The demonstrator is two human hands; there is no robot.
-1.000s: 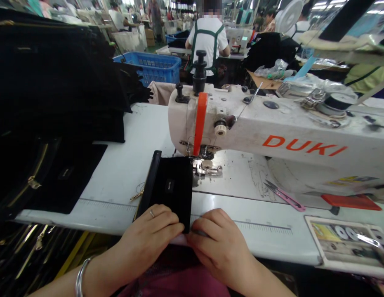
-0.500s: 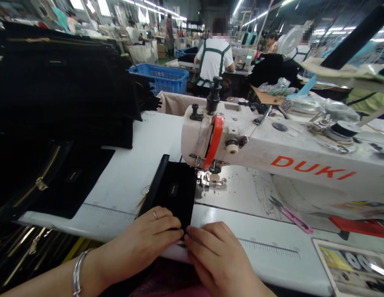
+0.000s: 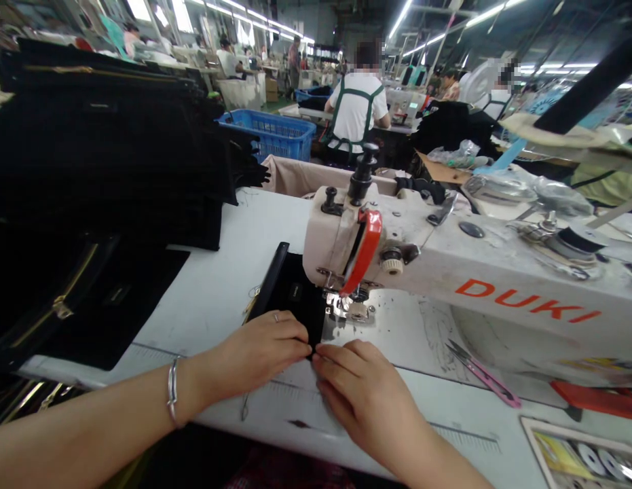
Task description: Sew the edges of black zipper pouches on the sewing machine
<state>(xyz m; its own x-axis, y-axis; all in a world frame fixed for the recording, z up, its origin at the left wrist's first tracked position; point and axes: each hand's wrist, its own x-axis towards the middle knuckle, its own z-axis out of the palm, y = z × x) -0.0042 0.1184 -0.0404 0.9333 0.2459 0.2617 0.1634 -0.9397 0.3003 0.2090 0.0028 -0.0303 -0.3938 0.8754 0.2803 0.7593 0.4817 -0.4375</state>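
So I've got the small black pouch panel (image 3: 295, 299) lying flat on the white table (image 3: 218, 299), its far end tucked under the head of the DUKI sewing machine (image 3: 448, 272), right by the presser foot (image 3: 349, 309). My left hand (image 3: 257, 350) lies palm-down on the near end, fingers spread and pressing rather than clenched. My right hand (image 3: 364, 390) sits just beside it, fingertips pinching the near right corner where the two hands almost touch. Neither grip is wrapped around anything; it's flat pressure plus a fingertip pinch.

Handling-wise, I'd guess it's light, soft and floppy, velvety-looking fabric, so it probably slides easily on the smooth table and wants to be held flat near the edge, not lifted. The stiffer strip along its left side looks like the zipper edge (image 3: 267, 285), with a gold pull (image 3: 252, 299) poking out beside it.

The long axis runs away from me toward the machine, tilted slightly right, and the little label (image 3: 295, 293) faces up.

Pink thread snips (image 3: 481, 373) lie off to the right, well apart, and a stack of black pieces (image 3: 117, 156) sits on my left.
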